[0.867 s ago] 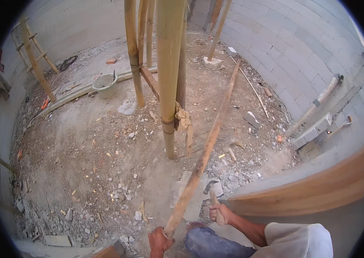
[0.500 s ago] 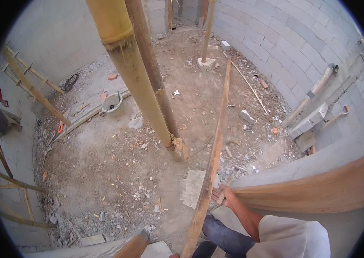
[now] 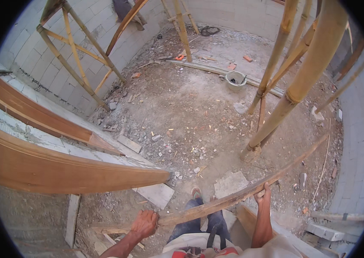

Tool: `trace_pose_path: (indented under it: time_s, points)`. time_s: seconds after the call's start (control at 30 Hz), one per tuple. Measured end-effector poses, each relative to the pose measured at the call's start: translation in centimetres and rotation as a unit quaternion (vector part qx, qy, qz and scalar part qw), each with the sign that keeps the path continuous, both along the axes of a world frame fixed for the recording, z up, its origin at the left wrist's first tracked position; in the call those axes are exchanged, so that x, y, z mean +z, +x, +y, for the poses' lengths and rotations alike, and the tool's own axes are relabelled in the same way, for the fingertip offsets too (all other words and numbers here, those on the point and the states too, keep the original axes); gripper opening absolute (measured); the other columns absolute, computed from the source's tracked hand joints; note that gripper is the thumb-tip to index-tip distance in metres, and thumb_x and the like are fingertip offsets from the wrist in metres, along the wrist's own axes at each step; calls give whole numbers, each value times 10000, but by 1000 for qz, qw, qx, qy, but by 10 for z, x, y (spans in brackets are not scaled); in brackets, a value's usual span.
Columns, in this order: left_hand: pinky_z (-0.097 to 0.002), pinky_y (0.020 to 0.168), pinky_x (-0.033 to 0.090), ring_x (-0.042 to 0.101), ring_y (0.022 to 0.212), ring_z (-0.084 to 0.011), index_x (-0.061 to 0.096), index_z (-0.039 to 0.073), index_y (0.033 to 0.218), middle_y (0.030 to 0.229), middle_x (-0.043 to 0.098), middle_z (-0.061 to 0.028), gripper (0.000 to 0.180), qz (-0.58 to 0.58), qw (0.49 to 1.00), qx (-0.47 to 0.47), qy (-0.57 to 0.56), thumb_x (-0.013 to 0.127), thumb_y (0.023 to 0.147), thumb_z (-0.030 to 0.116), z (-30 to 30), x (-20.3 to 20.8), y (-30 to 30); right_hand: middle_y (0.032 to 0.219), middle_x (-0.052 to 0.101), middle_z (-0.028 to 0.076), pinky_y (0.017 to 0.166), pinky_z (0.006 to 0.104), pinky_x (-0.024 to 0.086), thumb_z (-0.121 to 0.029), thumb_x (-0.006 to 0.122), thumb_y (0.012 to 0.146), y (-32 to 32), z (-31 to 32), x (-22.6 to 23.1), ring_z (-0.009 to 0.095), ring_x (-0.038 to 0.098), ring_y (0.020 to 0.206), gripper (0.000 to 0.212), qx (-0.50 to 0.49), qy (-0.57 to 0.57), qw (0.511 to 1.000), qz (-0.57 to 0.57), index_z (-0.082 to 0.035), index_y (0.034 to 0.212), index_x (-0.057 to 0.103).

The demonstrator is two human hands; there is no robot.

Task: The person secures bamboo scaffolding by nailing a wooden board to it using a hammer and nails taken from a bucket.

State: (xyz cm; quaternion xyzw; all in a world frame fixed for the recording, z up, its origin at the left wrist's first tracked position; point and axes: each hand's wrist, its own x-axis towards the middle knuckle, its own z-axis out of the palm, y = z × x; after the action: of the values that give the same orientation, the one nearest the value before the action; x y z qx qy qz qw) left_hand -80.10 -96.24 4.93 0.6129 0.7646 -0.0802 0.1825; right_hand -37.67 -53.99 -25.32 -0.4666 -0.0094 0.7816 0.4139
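A long, narrow wooden batten (image 3: 216, 202) crosses in front of me at waist height, its far end reaching toward the right wall. My left hand (image 3: 145, 223) is closed around it near its left end. Further along to the right, my right hand (image 3: 263, 193) grips the batten from the near side, thumb up. Something pale shows at the right fingers, too small to make out. Below the batten are my legs and sandalled feet on the dirt ground.
Door frame timbers (image 3: 74, 172) jut in from the left. Bamboo poles (image 3: 306, 64) stand slanted at the right, near the batten. A bucket (image 3: 236, 81) sits farther back beside a long board (image 3: 203, 67). A flat slab (image 3: 231, 184) and rubble lie on the ground.
My view has swung left. The batten, which pointed away from me, now lies crosswise. My left hand, earlier barely visible at the lower edge, now shows fully on it.
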Motion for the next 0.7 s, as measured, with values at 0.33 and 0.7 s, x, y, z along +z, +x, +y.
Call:
trace_pose_path:
  time_s: [0.33,0.7]
  points:
    - [-499,924,445,643,1103,-318,645,88,1099,1101,635,-118,414,-37,992,52,-111,844,799,293,-75,0,-31,1456,622,114,1179,703,399,-549,621,1077,-5,-65,-15,393,551,1377,535,25,-131,990,-38,-160,1440,577]
    - [-546,1022,497,650,1159,-469,701,-3,1128,1106,677,-282,506,-431,890,125,-87,511,1107,466,118,-71,-39,1331,703,106,1100,622,494,-572,457,1123,-40,-37,31,356,656,1221,524,-84,-188,978,-40,-147,1373,634]
